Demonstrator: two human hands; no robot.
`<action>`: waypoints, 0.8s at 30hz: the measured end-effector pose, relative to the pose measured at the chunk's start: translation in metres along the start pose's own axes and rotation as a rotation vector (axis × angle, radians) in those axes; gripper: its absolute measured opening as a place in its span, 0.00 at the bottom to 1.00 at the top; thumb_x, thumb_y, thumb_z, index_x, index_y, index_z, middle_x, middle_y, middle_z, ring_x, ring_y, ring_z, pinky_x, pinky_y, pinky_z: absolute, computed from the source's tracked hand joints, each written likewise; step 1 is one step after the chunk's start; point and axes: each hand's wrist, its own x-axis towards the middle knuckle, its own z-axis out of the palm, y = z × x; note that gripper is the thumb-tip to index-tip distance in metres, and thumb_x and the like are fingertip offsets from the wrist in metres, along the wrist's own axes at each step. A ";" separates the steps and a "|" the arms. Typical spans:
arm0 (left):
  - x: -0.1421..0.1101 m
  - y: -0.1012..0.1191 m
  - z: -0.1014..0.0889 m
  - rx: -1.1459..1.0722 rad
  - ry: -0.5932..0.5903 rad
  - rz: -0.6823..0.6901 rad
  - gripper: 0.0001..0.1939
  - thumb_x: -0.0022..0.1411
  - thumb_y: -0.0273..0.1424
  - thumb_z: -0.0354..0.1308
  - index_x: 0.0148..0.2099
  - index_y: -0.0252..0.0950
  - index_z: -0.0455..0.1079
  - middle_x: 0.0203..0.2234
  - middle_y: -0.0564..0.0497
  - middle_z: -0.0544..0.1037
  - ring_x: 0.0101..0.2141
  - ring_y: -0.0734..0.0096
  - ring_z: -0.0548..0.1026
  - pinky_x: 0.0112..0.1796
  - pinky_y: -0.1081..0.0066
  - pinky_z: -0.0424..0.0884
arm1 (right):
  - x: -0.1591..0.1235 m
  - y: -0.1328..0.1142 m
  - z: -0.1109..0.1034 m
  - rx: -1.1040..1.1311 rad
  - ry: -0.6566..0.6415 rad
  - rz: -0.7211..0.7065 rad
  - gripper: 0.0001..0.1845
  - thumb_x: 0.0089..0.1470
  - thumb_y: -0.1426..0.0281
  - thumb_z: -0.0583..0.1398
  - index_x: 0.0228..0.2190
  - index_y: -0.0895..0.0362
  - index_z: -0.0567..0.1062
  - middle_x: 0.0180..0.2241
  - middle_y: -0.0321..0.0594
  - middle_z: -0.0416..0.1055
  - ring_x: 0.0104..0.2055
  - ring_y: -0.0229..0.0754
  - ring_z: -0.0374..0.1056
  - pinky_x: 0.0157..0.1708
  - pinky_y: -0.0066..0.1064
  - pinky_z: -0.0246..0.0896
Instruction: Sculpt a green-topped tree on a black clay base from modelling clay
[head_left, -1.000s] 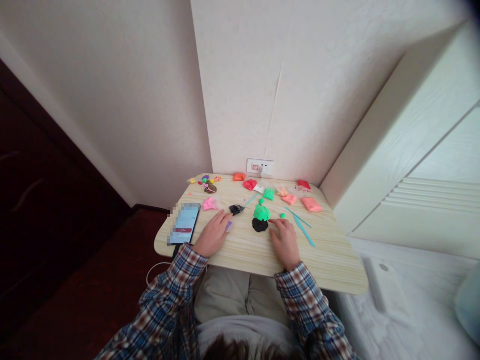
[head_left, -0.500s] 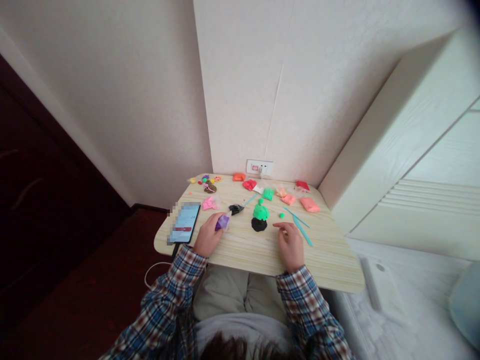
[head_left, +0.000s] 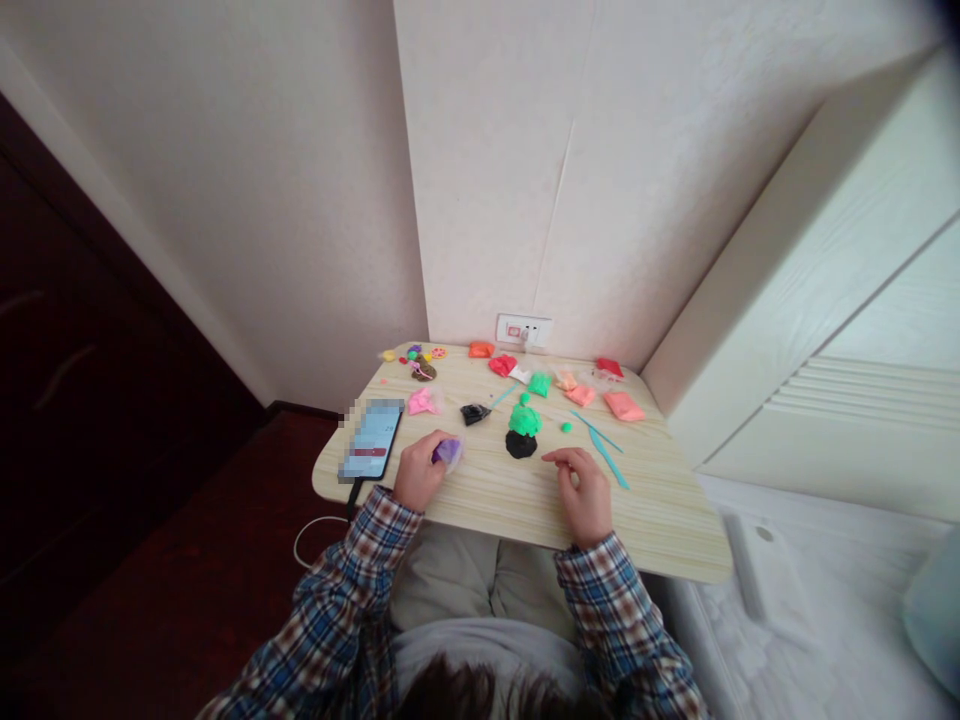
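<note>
My left hand (head_left: pixel 420 472) is closed around a small clear packet of purple clay (head_left: pixel 447 453) at the front left of the table. Across from it, my right hand (head_left: pixel 583 492) hovers low over the wood, index finger stretched leftward and apart from the thumb; I see nothing in it. Between the hands stands a clay tree with a bumpy green top (head_left: pixel 525 420) on a flat black base (head_left: pixel 520 445). A little green ball (head_left: pixel 566 427) lies right of it. Left of the tree is a packet of black clay (head_left: pixel 475 413).
A phone (head_left: pixel 373 440) with a cable lies at the table's left edge. Blue modelling tools (head_left: pixel 609 458) rest beyond my right hand. Along the back are packets of pink (head_left: pixel 422 401), orange (head_left: pixel 481 350), green (head_left: pixel 539 384) and coral clay (head_left: pixel 623 405), plus a small decorated brown piece (head_left: pixel 424 371).
The left hand has tilted the purple packet lower and drawn slightly away from the black packet. My right hand keeps nearly the same pose. The whole view has shifted a little.
</note>
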 end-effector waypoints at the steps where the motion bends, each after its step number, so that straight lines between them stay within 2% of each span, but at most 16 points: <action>1: 0.000 0.002 0.001 -0.006 -0.003 -0.001 0.15 0.50 0.16 0.50 0.36 0.35 0.72 0.32 0.51 0.80 0.34 0.71 0.76 0.36 0.75 0.69 | 0.000 -0.001 0.000 0.005 -0.006 -0.008 0.14 0.51 0.78 0.50 0.29 0.56 0.74 0.31 0.42 0.71 0.37 0.45 0.66 0.38 0.39 0.61; 7: -0.001 0.012 0.008 -0.047 -0.002 -0.008 0.05 0.53 0.22 0.55 0.28 0.34 0.71 0.23 0.54 0.75 0.26 0.75 0.73 0.29 0.78 0.66 | -0.003 -0.010 -0.001 0.046 -0.065 -0.071 0.14 0.52 0.78 0.50 0.29 0.56 0.73 0.30 0.42 0.70 0.37 0.45 0.66 0.38 0.39 0.61; 13: -0.004 0.023 0.011 -0.074 -0.065 0.024 0.02 0.55 0.25 0.55 0.31 0.34 0.69 0.26 0.53 0.76 0.29 0.73 0.74 0.32 0.77 0.69 | -0.008 -0.038 0.012 0.115 -0.155 -0.112 0.12 0.57 0.75 0.49 0.34 0.56 0.72 0.31 0.42 0.71 0.35 0.42 0.67 0.36 0.34 0.64; 15: -0.005 0.026 0.009 -0.057 -0.098 0.051 0.05 0.54 0.23 0.54 0.34 0.35 0.69 0.29 0.52 0.77 0.32 0.72 0.75 0.35 0.75 0.69 | -0.008 -0.050 0.020 0.131 -0.183 -0.116 0.11 0.59 0.73 0.50 0.39 0.56 0.71 0.32 0.41 0.72 0.35 0.41 0.68 0.35 0.33 0.65; 18: -0.002 0.024 0.005 0.002 -0.127 0.094 0.13 0.52 0.19 0.49 0.40 0.35 0.68 0.36 0.49 0.76 0.38 0.69 0.74 0.41 0.71 0.69 | -0.010 -0.061 0.029 0.138 -0.214 -0.128 0.11 0.59 0.72 0.51 0.41 0.56 0.71 0.33 0.41 0.72 0.35 0.41 0.69 0.36 0.32 0.65; 21: 0.004 0.015 0.001 0.099 -0.126 0.109 0.21 0.49 0.16 0.44 0.44 0.35 0.65 0.40 0.46 0.74 0.44 0.66 0.70 0.47 0.66 0.66 | -0.012 -0.059 0.028 0.128 -0.213 -0.126 0.11 0.58 0.73 0.51 0.36 0.55 0.73 0.31 0.41 0.73 0.35 0.41 0.69 0.35 0.32 0.65; 24: 0.009 0.003 -0.002 0.235 -0.120 0.071 0.22 0.48 0.16 0.45 0.46 0.34 0.64 0.42 0.43 0.71 0.47 0.61 0.67 0.50 0.60 0.63 | -0.012 -0.049 0.018 0.107 -0.171 -0.094 0.11 0.58 0.72 0.51 0.33 0.56 0.73 0.28 0.40 0.73 0.32 0.41 0.69 0.33 0.32 0.65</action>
